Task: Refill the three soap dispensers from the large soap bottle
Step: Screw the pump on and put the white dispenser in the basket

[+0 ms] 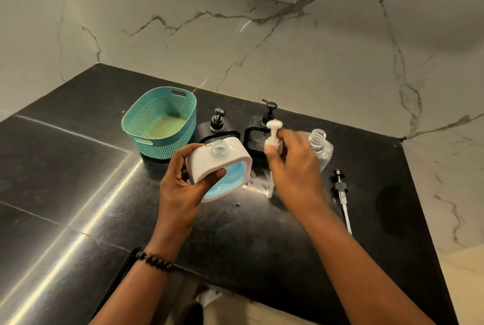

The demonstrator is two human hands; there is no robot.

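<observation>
My left hand (183,180) grips a white square soap dispenser (209,161) with a blue inside, tilted on the black counter; its clear threaded neck is uncapped. To its right, my right hand (293,165) pinches a white pump head (273,132), lifted clear of the dispenser. Two black dispensers (217,128) (258,138) with black pumps stand behind. The clear large soap bottle (318,141) stands uncapped behind my right hand, partly hidden by it.
A teal perforated basket (159,121) sits at the back left. A black pump with a clear tube (341,193) lies on the counter (78,167) to the right. The marble wall runs behind, and the counter's right edge is close to the pump.
</observation>
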